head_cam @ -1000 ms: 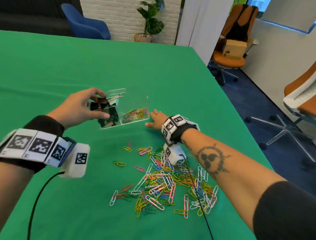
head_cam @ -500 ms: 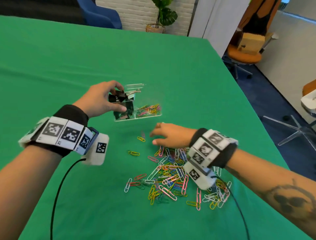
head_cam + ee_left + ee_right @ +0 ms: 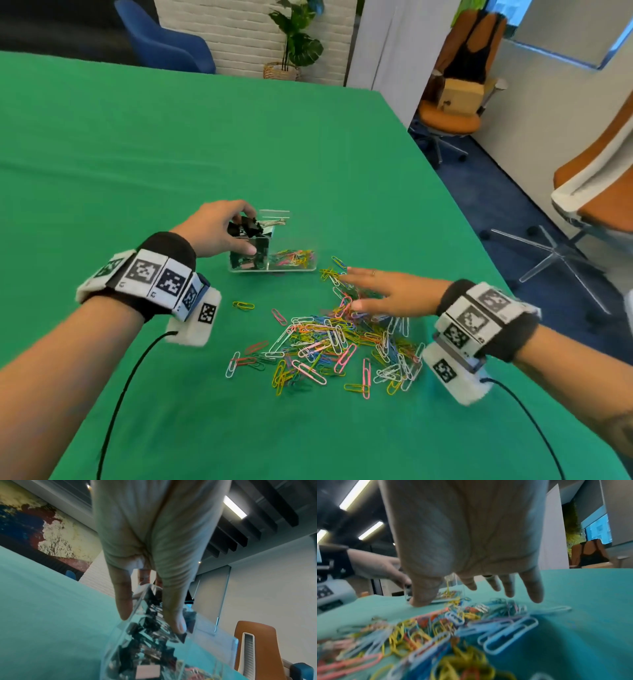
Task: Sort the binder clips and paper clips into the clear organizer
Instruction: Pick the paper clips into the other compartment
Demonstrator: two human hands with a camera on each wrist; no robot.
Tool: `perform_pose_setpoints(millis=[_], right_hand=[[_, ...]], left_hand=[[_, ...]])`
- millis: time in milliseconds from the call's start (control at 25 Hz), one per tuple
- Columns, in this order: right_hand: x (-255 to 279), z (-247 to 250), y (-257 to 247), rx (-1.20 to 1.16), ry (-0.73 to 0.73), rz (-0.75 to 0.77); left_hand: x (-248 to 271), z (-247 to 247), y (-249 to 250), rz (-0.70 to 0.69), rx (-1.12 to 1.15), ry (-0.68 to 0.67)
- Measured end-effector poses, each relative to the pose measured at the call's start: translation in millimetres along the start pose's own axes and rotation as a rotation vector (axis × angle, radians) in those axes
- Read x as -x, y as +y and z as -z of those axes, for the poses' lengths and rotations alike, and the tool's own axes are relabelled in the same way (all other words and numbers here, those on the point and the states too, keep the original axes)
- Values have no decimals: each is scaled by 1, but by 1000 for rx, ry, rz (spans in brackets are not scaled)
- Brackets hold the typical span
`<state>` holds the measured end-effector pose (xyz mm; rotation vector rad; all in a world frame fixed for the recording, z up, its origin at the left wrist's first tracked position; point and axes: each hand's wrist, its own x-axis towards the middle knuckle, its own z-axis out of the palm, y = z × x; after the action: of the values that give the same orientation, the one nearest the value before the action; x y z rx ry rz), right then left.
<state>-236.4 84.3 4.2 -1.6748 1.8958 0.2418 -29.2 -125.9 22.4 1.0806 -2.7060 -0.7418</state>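
Note:
The clear organizer (image 3: pixel 291 270) stands on the green table. Its left compartment holds black binder clips (image 3: pixel 245 226), heaped above the rim, and its right compartment holds coloured paper clips (image 3: pixel 293 257). My left hand (image 3: pixel 239 236) grips the organizer's left end, thumb on the near wall and fingers over the top. In the left wrist view the thumb and a finger (image 3: pixel 123 609) straddle the organizer (image 3: pixel 214 632). My right hand (image 3: pixel 356 287) hovers palm down, fingers spread, over the far edge of the loose paper clip pile (image 3: pixel 335 342). The right wrist view shows the pile (image 3: pixel 453 628) under the right hand's spread fingers (image 3: pixel 534 588).
Stray paper clips (image 3: pixel 243 305) lie left of the pile. Cables run from both wrist units across the table's near side. The table's right edge (image 3: pixel 445 192) drops to a blue floor with office chairs (image 3: pixel 452 113). Open green cloth lies behind and left of the organizer.
My right hand has drawn back from beside the organizer to above the paper clip pile, with fingers now spread. The left hand has kept its hold on the organizer.

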Motion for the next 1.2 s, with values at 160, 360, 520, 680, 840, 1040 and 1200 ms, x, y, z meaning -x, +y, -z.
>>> perform_pose_setpoints(millis=[160,360,520,680,840,1040,1200], right_hand=[[-5,-29,13,-98,111,-242],[-10,-53,-29,-7,27,-170],[0,-64,-45,132,199,-179],[-4,-56,-39,59,275,-143],[-2,-57,-28,18,267,-86],[2,-34,-21,-64,202,-95],[11,-1,-24,-136,293,-75]], left_hand=[[-18,-29,24,-30,16,34],[-21,-34,24,30,2,41],[-20,-31,26,20,-30,2],[-12,-29,29,31,-52,-7],[-8,-25,36,47,-96,-54],[-8,-22,41,72,-146,-92],[-13,-17,41,57,-203,-169]])
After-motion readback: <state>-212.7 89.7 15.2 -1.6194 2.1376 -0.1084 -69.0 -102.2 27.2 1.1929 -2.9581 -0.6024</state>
